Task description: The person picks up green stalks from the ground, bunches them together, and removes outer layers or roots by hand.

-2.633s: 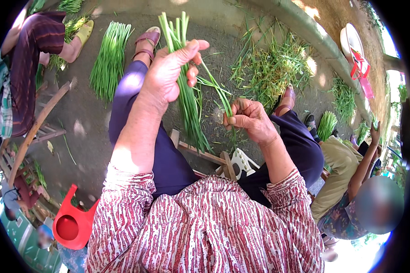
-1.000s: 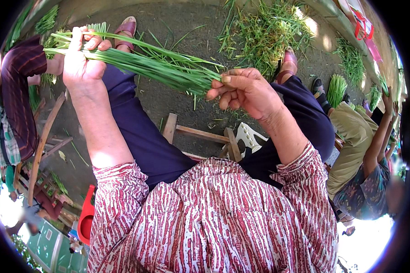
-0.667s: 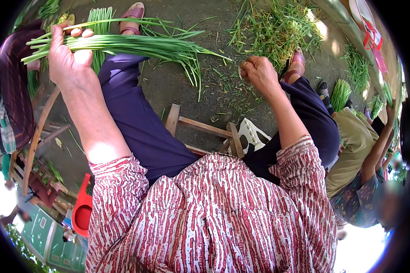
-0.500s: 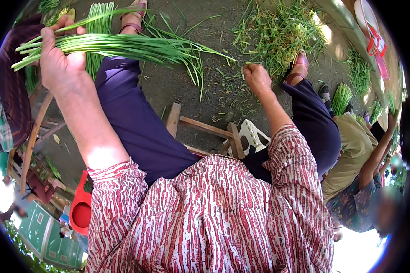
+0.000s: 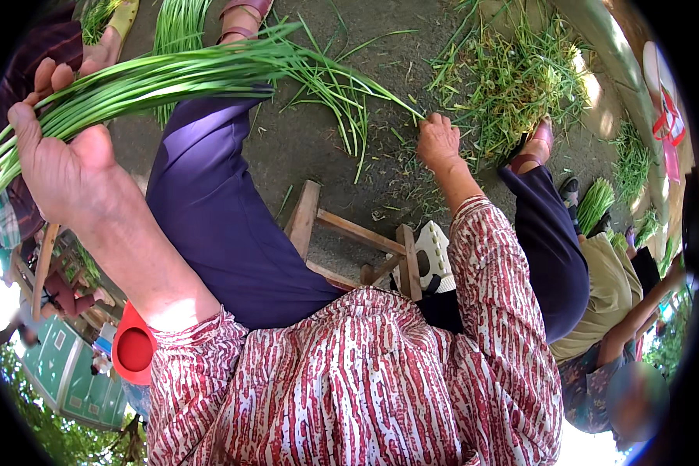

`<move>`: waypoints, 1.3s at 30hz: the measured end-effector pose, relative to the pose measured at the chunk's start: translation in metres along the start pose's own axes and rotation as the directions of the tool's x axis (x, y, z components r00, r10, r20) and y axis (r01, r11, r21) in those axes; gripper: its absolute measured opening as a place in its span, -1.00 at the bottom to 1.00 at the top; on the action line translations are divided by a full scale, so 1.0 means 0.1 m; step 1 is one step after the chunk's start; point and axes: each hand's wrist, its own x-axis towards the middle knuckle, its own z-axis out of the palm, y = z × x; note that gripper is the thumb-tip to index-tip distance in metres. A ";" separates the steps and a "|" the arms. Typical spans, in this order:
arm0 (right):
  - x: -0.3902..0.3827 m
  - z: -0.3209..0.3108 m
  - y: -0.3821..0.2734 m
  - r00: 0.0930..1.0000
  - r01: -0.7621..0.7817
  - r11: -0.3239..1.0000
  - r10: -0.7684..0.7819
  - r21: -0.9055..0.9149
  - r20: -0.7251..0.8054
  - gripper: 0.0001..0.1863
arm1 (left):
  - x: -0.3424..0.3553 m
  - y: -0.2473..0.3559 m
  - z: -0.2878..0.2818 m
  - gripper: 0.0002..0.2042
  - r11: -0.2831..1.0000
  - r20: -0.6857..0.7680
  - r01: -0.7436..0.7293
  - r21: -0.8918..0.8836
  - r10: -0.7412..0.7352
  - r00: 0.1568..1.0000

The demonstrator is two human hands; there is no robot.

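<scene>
My left hand [image 5: 70,163] is closed around a thick bundle of long green chives [image 5: 171,74], held up at the far left. The pale cut ends stick out past its thumb, and the loose tips trail to the right over my knee. At the middle right, my right hand [image 5: 439,141] has its fingers pressed together at the tip of one long chive blade that reaches out from the bundle. Several loose blades [image 5: 349,116] hang or lie below the bundle's tips; which of the two is hard to tell.
A heap of trimmed green and yellowed leaves [image 5: 520,85] lies by my right foot. Another chive bunch [image 5: 180,35] rests near my left foot. Between my legs stands a wooden stool frame [image 5: 357,233]. A red ladle-like scoop [image 5: 134,349] is at the left; a person [image 5: 606,311] sits at the right.
My left hand has moved left and lower with the bundle. The right hand's fingers, apart from the blades before, now meet a blade tip. The whole view has shifted slightly.
</scene>
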 end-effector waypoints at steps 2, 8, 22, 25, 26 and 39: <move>0.03 0.00 0.10 1.000 -0.011 0.986 0.014 0.164 -0.017 -0.82 | -0.05 0.01 0.10 -0.70 0.999 -0.010 0.025 -0.035 -0.025 1.000; -0.08 -0.73 0.13 0.953 -0.136 0.769 0.275 0.624 -0.130 -0.66 | 0.15 -0.26 -0.24 -0.74 0.974 0.262 0.164 -0.158 -0.119 0.958; -0.85 -1.95 0.16 0.972 0.234 -0.420 0.082 0.877 -0.220 -0.75 | -0.24 -0.63 0.02 -0.89 0.915 0.333 0.328 -0.234 -0.241 0.912; -0.94 -1.99 0.16 0.974 0.224 -0.443 0.065 0.868 -0.218 -0.73 | -0.30 -0.61 0.06 -0.89 0.888 0.333 0.346 -0.304 -0.241 0.912; -0.97 -2.04 0.14 0.973 0.231 -0.408 0.075 0.883 -0.220 -0.73 | -0.32 -0.60 0.07 -0.89 0.880 0.329 0.352 -0.318 -0.246 0.912; -1.08 -2.23 0.12 0.972 0.186 -0.527 -0.027 0.829 -0.235 -0.76 | -0.32 -0.61 0.05 -0.89 0.844 0.338 0.412 -0.345 -0.298 0.893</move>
